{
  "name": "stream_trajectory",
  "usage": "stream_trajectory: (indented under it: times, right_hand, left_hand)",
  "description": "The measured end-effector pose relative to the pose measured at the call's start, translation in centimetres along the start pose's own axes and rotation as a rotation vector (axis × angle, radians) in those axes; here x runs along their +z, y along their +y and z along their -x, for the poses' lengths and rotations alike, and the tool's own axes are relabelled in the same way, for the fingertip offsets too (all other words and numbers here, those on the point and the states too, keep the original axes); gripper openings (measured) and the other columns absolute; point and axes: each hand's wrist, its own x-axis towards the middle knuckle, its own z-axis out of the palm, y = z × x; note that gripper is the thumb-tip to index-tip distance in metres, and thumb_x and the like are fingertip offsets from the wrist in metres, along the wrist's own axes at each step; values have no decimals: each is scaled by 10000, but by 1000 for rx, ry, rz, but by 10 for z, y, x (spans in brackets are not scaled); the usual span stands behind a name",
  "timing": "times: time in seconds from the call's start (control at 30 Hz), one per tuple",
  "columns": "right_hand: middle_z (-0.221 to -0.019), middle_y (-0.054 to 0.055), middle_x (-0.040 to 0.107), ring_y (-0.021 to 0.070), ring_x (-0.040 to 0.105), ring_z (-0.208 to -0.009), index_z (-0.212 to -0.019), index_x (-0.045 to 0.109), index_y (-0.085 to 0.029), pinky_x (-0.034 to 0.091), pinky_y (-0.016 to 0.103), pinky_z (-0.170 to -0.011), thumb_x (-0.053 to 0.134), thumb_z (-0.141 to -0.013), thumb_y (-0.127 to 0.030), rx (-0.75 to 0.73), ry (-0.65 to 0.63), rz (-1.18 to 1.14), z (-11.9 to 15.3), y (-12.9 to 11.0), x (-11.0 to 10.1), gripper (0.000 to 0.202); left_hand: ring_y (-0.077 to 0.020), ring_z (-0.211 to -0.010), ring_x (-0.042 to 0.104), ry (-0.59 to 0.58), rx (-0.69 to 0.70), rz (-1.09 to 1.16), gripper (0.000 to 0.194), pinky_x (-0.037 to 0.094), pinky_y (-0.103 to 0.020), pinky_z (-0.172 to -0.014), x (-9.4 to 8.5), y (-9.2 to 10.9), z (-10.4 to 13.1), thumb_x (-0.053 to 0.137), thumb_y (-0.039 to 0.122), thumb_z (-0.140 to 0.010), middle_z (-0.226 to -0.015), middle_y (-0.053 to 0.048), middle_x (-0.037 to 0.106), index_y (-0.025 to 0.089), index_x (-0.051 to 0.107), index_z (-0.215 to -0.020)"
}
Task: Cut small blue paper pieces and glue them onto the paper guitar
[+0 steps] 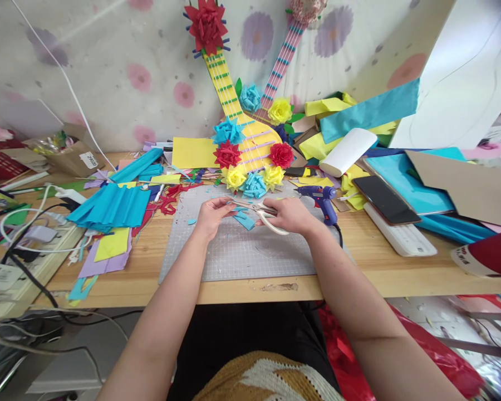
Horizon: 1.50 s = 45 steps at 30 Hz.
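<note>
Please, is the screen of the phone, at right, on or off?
It looks off: the phone shows a dark, glossy face, with no lit display visible.

Print on the cardboard box [62, 158], the cup [495, 253] and white tag [0, 276] is too blurred to read.

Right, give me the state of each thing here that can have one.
Scissors: held in the right hand, opening unclear.
Glue gun: set down, cord attached, heat unknown.
Phone: face up, screen dark.
Power strip: plugs in it.
Yellow guitar: propped up, flowers attached.
Mat: flat, scraps on it.
Blue paper by the power strip: pleated.
</note>
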Motion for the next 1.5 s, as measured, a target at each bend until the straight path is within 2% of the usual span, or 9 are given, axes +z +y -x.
stream_trajectory:
  times: [0.2, 0.33, 0.5, 0.8, 0.9, 1.03, 1.1, 1.2, 1.5]
  right_hand:
    - [-662, 18, 600, 153, 494, -612, -713, 529, -214, 250, 254, -560, 479, -748, -669, 52, 49, -84, -2, 6, -1, 459]
    - [-735, 20, 616, 156, 512, -641, -794, 510, -211, 273, 245, -564, 464, -760, -673, 40, -24, -146, -4, 5, 4, 466]
    - [-743, 19, 628, 169, 533, -648, -866, 509, -220, 270, 246, -562, 467, -761, -674, 5, -85, -109, -6, -2, 14, 469]
    - [-717, 37, 629, 181, 543, -646, -832, 527, -213, 245, 259, -553, 478, -771, -641, 32, -28, -64, -7, -4, 18, 435]
    - [-678, 21, 588, 159, 507, -617, -771, 512, -204, 273, 260, -552, 520, -728, -663, 81, 8, -293, -10, -9, 24, 462]
    - [-607, -19, 541, 111, 457, -522, -735, 440, -204, 327, 256, -505, 627, -628, -654, 211, 81, -980, -16, -22, 35, 499]
    - [-568, -42, 524, 98, 447, -492, -727, 422, -207, 337, 253, -486, 725, -546, -587, 274, 131, -1173, -18, -28, 38, 518]
    - [-596, -43, 557, 88, 459, -490, -705, 416, -206, 351, 253, -483, 797, -464, -485, 310, 207, -1272, -20, -31, 39, 530]
    - [-618, -43, 572, 78, 455, -514, -711, 438, -195, 336, 253, -489, 802, -445, -386, 371, 298, -1327, -22, -28, 42, 490]
  left_hand:
    - [-165, -729, 657, -32, -3, -36, 317, 528, -315, -709, -1, 1, 1, 843, 335, -479, -771, -42, 717, 145, 708, -693]
    - [-189, -792, 670, 10, -46, 57, 305, 522, -308, -718, 4, 0, 3, 846, 307, -475, -756, -47, 721, 142, 700, -686]
    - [-138, -705, 652, 88, -117, 217, 260, 515, -271, -691, 10, -2, 3, 844, 231, -461, -679, -3, 699, 146, 668, -632]
    - [-112, -709, 653, 88, -175, 288, 139, 511, -218, -656, 10, 1, 4, 775, 137, -574, -688, 1, 700, 144, 663, -656]
    - [-125, -756, 661, 101, -198, 297, 111, 505, -217, -671, 12, 1, 5, 757, 125, -596, -686, -7, 695, 137, 650, -624]
    - [-118, -722, 642, 129, -239, 237, 87, 494, -235, -694, 17, -3, 7, 741, 114, -607, -698, -21, 690, 123, 655, -597]
    - [-111, -699, 627, 134, -249, 205, 81, 488, -243, -698, 19, -6, 8, 746, 115, -598, -714, -25, 689, 119, 665, -592]
    - [-115, -705, 623, 122, -248, 167, 86, 482, -245, -685, 22, -10, 10, 764, 130, -573, -743, -35, 693, 118, 682, -598]
    - [-106, -667, 602, 99, -253, 90, 199, 480, -224, -617, 25, -13, 12, 828, 197, -491, -728, -42, 697, 118, 689, -609]
